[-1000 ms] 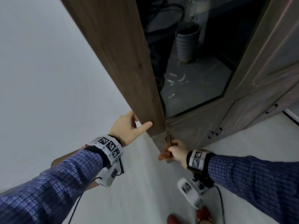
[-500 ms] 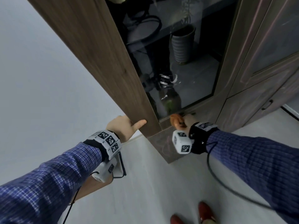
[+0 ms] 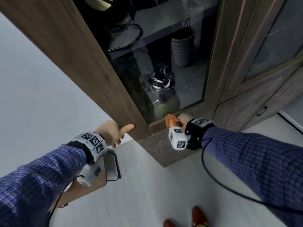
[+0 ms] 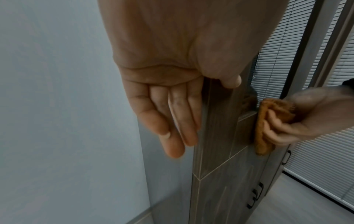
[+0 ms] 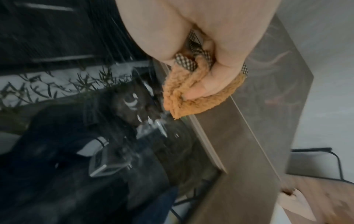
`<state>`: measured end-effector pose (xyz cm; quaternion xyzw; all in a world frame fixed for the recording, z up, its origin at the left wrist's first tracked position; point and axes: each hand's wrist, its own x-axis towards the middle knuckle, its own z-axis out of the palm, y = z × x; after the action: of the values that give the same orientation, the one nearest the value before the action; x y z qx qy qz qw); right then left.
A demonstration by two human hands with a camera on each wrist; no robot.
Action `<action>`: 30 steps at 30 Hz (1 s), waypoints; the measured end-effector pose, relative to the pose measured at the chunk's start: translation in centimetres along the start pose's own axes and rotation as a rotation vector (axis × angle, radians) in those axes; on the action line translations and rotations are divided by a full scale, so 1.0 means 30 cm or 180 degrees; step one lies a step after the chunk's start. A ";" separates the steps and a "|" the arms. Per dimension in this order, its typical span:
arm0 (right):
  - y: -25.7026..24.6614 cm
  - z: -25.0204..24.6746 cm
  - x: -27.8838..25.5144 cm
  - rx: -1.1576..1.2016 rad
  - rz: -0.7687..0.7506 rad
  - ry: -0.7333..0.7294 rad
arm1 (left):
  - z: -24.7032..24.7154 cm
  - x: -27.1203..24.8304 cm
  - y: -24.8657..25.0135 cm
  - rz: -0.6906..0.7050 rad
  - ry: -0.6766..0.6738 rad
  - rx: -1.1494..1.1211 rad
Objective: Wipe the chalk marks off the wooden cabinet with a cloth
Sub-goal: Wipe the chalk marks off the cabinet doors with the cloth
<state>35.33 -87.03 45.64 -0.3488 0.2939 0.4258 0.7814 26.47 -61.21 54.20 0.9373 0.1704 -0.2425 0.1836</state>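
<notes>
A tall wooden cabinet [image 3: 91, 66] with a glass door stands against the wall. My right hand [image 3: 183, 119] grips a bunched orange fleecy cloth [image 3: 170, 121] and presses it on the door frame just below the glass, as the right wrist view shows with the cloth [image 5: 191, 97] against the wood. Faint pink and white chalk marks [image 3: 159, 147] streak the cabinet's lower panel beneath that hand. My left hand [image 3: 113, 132] rests open on the cabinet's side panel, thumb across the front corner and fingers [image 4: 172, 121] straight along the side.
A ribbed grey vase [image 3: 182, 48] and dark items sit behind the glass. More cabinet doors with dark handles [image 3: 261, 111] run to the right. A wooden chair [image 3: 91, 181] stands at my lower left. My red shoes [image 3: 198, 215] are on the pale floor.
My right hand rose with the cloth from the cabinet's lower corner up to the frame under the glass. The left hand stayed on the side panel.
</notes>
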 end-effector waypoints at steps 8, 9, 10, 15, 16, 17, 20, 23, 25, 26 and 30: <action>-0.265 -0.154 -0.111 0.0153 -0.1012 0.0967 | -0.006 -0.034 0.031 -0.0240 -0.0082 0.0060; -0.298 -0.190 -0.123 0.0232 -0.0986 0.1010 | -0.010 -0.045 0.042 -0.0275 -0.0121 0.0005; -0.333 -0.223 -0.137 0.0541 -0.0953 0.1006 | -0.014 -0.056 0.058 -0.0313 -0.0139 -0.0041; -0.385 -0.332 -0.093 -0.0294 -0.0907 0.1316 | -0.003 -0.123 0.112 -0.0524 -0.0315 0.0321; -0.371 -0.331 -0.067 -0.0549 -0.0899 0.1190 | 0.002 -0.140 0.129 -0.0399 -0.0349 0.0426; -0.346 -0.322 -0.066 -0.0645 -0.0882 0.1050 | 0.002 -0.153 0.149 -0.0121 -0.0351 0.0577; -0.271 -0.233 -0.164 -0.0413 -0.1034 0.1009 | -0.041 -0.221 0.277 0.1265 0.0207 0.1635; -0.261 -0.206 -0.189 -0.0584 -0.1104 0.1154 | -0.123 -0.276 0.428 0.2916 0.1586 0.2203; -0.263 -0.194 -0.208 -0.0555 -0.1313 0.1210 | -0.161 -0.259 0.485 0.3206 0.2302 0.2761; -0.268 -0.189 -0.221 -0.0565 -0.1432 0.1241 | -0.185 -0.262 0.517 0.3084 0.2531 0.3005; -0.324 -0.170 -0.293 -0.0641 -0.1957 0.1246 | -0.277 -0.273 0.592 0.2313 0.3116 0.3333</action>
<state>38.86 -98.97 52.18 -0.5705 0.2759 0.1234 0.7636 30.24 -75.09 69.85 0.8985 -0.2201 0.2224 -0.3079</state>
